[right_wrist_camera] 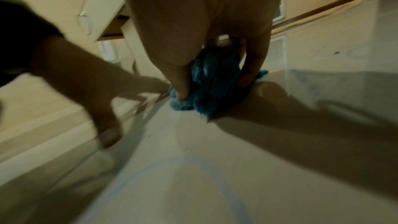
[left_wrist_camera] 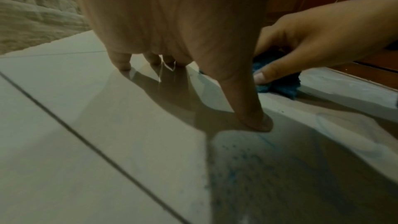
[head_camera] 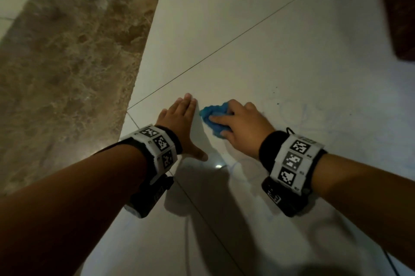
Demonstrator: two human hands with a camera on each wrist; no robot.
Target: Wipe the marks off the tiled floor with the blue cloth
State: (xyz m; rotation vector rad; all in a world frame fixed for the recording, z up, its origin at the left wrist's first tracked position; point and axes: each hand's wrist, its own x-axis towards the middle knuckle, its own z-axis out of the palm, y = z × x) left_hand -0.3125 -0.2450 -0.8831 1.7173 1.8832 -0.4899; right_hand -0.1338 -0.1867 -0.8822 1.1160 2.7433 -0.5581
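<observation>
A bunched blue cloth (head_camera: 213,116) lies on the pale tiled floor (head_camera: 258,51). My right hand (head_camera: 241,123) grips the cloth (right_wrist_camera: 212,81) with curled fingers and presses it down. My left hand (head_camera: 182,123) rests flat on the floor just left of the cloth, fingers straight and thumb spread. In the left wrist view the left fingertips (left_wrist_camera: 257,122) touch the tile, and the cloth (left_wrist_camera: 277,84) sits behind them under the right hand (left_wrist_camera: 301,45). Faint blue marks (head_camera: 298,111) show on the tile right of the cloth, and more (right_wrist_camera: 193,173) near my wrist.
A brown marble strip (head_camera: 74,62) runs along the left of the tiles. Dark wooden furniture (head_camera: 399,10) stands at the far right. Dark grout lines (head_camera: 224,46) cross the floor. A cable (head_camera: 390,260) trails at the lower right.
</observation>
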